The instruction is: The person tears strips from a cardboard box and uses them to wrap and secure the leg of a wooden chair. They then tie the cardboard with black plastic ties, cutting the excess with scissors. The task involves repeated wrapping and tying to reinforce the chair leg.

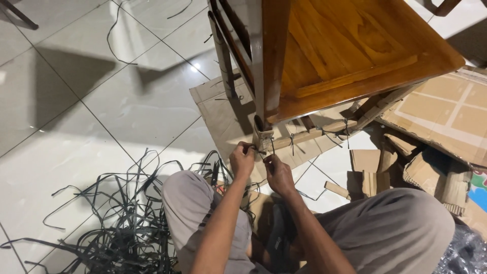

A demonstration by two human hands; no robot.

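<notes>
A wooden chair lies tipped on the tiled floor, its leg end wrapped in cardboard. My left hand pinches a thin black strap close to that wrapped leg. My right hand grips the same strap just beside it, fingers closed. Both hands sit together below the leg end. Cardboard strips along a lower rail are tied on with black straps at intervals. I am sitting on the floor with my knees spread.
A tangled heap of black plastic straps lies on the floor at my left. Flattened and torn cardboard pieces pile up at the right. A cardboard sheet lies under the chair. White floor tiles stretch to the left.
</notes>
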